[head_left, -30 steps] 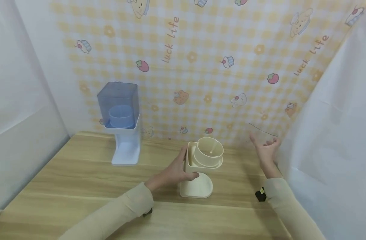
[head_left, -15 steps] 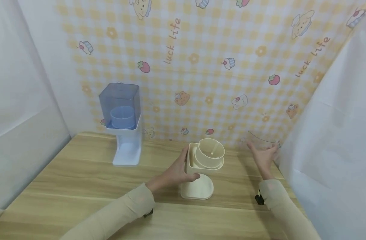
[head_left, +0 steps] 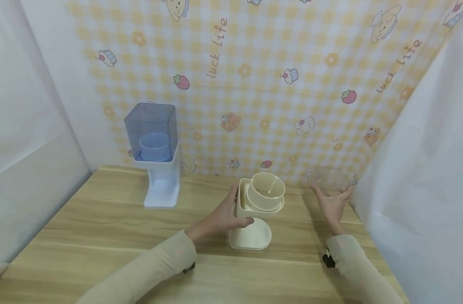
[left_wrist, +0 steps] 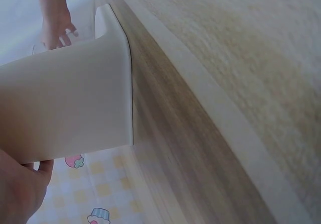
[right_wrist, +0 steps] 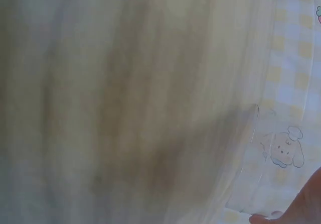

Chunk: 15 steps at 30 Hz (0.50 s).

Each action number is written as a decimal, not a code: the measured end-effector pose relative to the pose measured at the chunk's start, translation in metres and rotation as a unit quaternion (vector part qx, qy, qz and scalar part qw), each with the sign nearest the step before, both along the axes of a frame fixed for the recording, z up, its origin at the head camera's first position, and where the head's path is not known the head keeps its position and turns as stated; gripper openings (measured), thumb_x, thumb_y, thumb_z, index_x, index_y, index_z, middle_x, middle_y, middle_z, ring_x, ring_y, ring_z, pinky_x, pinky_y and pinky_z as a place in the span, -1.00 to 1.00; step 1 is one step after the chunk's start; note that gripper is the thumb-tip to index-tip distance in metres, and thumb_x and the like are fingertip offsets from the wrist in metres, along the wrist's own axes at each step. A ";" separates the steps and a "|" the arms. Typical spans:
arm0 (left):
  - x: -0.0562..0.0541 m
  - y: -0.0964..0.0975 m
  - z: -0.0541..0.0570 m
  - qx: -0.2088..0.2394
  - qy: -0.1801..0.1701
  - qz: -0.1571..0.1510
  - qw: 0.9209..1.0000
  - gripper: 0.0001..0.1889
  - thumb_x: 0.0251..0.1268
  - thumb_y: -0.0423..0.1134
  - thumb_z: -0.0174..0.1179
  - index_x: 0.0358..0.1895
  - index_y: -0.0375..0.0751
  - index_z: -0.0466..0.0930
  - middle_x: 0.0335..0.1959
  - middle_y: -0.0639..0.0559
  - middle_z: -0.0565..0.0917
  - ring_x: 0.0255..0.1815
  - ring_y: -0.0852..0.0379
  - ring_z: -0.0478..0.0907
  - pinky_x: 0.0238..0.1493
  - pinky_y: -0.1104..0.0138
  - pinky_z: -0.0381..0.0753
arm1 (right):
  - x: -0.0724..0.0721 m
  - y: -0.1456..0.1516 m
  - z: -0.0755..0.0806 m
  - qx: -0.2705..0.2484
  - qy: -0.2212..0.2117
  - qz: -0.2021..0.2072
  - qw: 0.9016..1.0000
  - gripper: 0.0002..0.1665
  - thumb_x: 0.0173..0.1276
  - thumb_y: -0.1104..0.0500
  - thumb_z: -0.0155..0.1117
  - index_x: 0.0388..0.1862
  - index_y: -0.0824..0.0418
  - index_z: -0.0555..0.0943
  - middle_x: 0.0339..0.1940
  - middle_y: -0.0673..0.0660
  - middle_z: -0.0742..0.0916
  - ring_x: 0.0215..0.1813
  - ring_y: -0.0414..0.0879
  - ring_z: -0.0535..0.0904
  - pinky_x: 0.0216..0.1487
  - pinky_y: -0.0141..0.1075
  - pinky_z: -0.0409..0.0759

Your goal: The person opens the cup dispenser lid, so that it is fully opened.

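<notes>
My left hand (head_left: 225, 216) grips the left side of a cream dispenser stand (head_left: 251, 236), fingers behind it and thumb at the front. The stand is upright on the table, with an open round cup (head_left: 267, 196) in its upper tray. In the left wrist view, the stand's pale wall (left_wrist: 65, 103) fills the left side. At the back right, my right hand (head_left: 333, 209) holds a clear, see-through plastic cover (head_left: 330, 179) between thumb and fingers, apart from the stand. A faint edge of the cover (right_wrist: 256, 169) shows in the right wrist view.
A white dispenser (head_left: 161, 192) with a bluish transparent cover (head_left: 151, 128) stands at the back left of the wooden table (head_left: 113, 236). A yellow checked cloth (head_left: 254, 101) hangs behind. White sheets (head_left: 425, 169) hang at both sides.
My right hand has come down slightly with the clear cover, whose tilt has changed so more of its outline shows. The left hand stays on the cream dispenser stand.
</notes>
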<state>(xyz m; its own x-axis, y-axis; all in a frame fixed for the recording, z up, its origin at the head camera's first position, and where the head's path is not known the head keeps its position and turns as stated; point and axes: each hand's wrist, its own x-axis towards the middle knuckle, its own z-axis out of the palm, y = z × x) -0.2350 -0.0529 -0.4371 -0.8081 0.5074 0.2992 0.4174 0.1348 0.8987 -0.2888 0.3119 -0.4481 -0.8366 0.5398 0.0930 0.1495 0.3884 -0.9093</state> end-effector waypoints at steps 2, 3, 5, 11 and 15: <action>-0.001 0.000 -0.001 0.001 0.004 -0.001 1.000 0.11 0.00 -0.10 0.46 0.54 0.27 -0.16 0.34 0.09 0.34 0.30 0.00 0.39 0.24 -0.02 0.50 | 0.001 0.000 -0.003 -0.007 0.007 0.001 1.000 0.63 0.04 -0.43 0.45 0.58 -0.01 -0.57 0.63 0.32 -0.06 0.58 0.36 0.02 0.52 0.21 0.16; -0.001 0.000 -0.002 0.001 0.006 -0.001 1.000 0.11 0.00 -0.10 0.46 0.54 0.27 -0.16 0.35 0.09 0.34 0.30 0.00 0.39 0.23 -0.02 0.51 | 0.002 -0.001 -0.005 -0.012 0.009 0.002 1.000 0.63 0.04 -0.42 0.46 0.58 -0.02 -0.57 0.63 0.32 -0.06 0.59 0.35 0.00 0.53 0.19 0.15; -0.002 0.000 -0.002 0.003 0.009 0.001 1.000 0.11 0.00 -0.11 0.46 0.54 0.28 -0.17 0.34 0.09 0.34 0.30 0.00 0.39 0.23 -0.02 0.51 | 0.004 -0.001 -0.006 -0.030 0.018 0.006 0.999 0.61 0.07 -0.36 0.48 0.58 -0.03 -0.57 0.63 0.30 -0.08 0.62 0.29 -0.07 0.55 0.16 0.13; -0.003 0.001 -0.002 -0.001 0.008 0.002 1.000 0.11 -0.01 -0.10 0.46 0.53 0.32 -0.16 0.33 0.13 0.34 0.29 0.03 0.39 0.22 0.02 0.51 | 0.009 -0.002 -0.009 -0.060 0.028 0.001 0.998 0.62 0.04 -0.33 0.51 0.58 -0.06 -0.56 0.63 0.27 -0.08 0.63 0.27 -0.10 0.56 0.14 0.14; -0.002 0.001 -0.002 0.003 0.005 -0.002 1.000 0.10 0.00 -0.10 0.45 0.53 0.29 -0.16 0.33 0.10 0.34 0.28 0.01 0.39 0.20 0.01 0.52 | 0.009 -0.003 -0.011 -0.051 0.037 -0.005 0.998 0.67 -0.02 -0.37 0.52 0.58 -0.03 -0.56 0.63 0.28 -0.06 0.61 0.30 -0.04 0.55 0.14 0.14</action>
<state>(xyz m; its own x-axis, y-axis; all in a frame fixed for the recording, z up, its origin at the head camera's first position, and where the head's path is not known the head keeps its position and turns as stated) -0.2371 -0.0521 -0.4395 -0.8033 0.5078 0.3111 0.4273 0.1276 0.8951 -0.2793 0.3087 -0.4590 -0.8242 0.5576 0.0992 0.0829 0.2920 -0.9528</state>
